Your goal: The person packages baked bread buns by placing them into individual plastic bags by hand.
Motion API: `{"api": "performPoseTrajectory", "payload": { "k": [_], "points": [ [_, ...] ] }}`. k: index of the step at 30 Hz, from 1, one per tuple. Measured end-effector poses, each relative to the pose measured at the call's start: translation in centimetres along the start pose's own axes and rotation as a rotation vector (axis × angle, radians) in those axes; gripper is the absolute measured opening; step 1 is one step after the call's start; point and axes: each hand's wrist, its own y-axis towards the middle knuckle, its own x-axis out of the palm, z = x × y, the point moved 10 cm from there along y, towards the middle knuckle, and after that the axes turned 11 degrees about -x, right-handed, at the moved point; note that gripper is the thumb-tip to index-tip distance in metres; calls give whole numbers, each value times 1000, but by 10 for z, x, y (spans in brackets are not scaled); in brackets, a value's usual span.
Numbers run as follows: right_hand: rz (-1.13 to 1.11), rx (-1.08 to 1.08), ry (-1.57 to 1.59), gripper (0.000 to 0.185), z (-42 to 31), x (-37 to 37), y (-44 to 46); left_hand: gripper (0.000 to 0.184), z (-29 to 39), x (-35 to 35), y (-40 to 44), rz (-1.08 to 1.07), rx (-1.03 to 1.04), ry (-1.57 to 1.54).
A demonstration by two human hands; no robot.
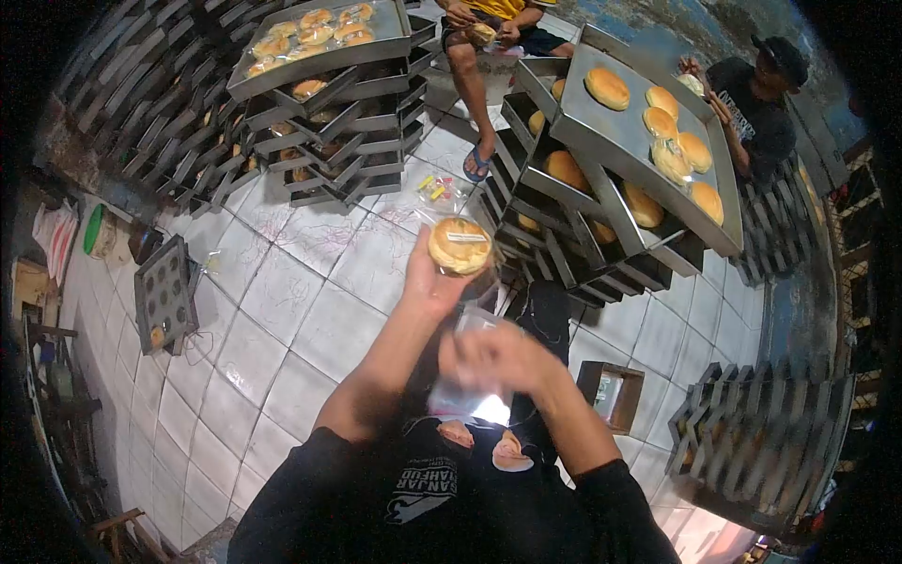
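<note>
A round golden bun (458,252) with a pale label strip on its top rests in my left hand (430,287), whose fingers curl under it. Clear plastic film shows around the bun. Motion smears my right hand (498,357), which is over my lap close to a stack of clear plastic bags (470,399). Whether its fingers hold anything is not visible.
To the right, a metal tray (601,132) of buns tops a crisscross stack. Another tray (329,58) with bagged buns stands at the upper left. Two people sit beyond, each handling a bun. A muffin pan (167,291) and small wooden box (611,397) are on the tiles.
</note>
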Motion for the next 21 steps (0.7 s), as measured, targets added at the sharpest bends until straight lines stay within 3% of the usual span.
{"api": "performPoseTrajectory", "payload": {
  "k": [2,4,5,6,7,8,9,13,14,15,16,18,19,21],
  "points": [
    [-121,109,316,28,-10,39,-20,72,25,-1,-9,-59,58,-62],
    [400,118,-171,25,3,-33,-12,63,31,-3,-20,-7,113,-10],
    [501,-121,-502,21,-15,-55,-7,55,24,-4,-22,3,119,-18],
    [459,-161,-574,22,-3,-63,2,47,17,-1,-20,9,127,-27],
    [416,-198,-644,23,11,-66,11,73,1,-6,-14,114,46,9],
    [376,-229,-710,23,16,-65,15,72,-5,-8,-13,118,12,28],
    [381,72,-374,28,38,-66,11,72,-10,-10,-9,121,-21,46],
    [-48,36,405,28,-20,19,-14,64,26,-23,-4,-19,30,-16],
    [197,14,146,26,-8,-14,-16,62,31,-30,-1,-42,12,-35],
    [438,-13,-120,24,4,-51,-23,58,31,-22,-28,109,29,-2],
    [676,-42,-389,23,0,-79,-35,57,14,0,-46,25,-52,22],
    [638,-438,-1315,24,-69,-49,-22,54,-23,27,-73,-136,-208,79],
    [551,-477,-1305,27,-67,-40,-19,54,-38,28,-77,-229,-312,6],
    [494,-463,-1260,25,-57,-32,-23,54,1,-9,-75,118,70,492]
  ]
}}
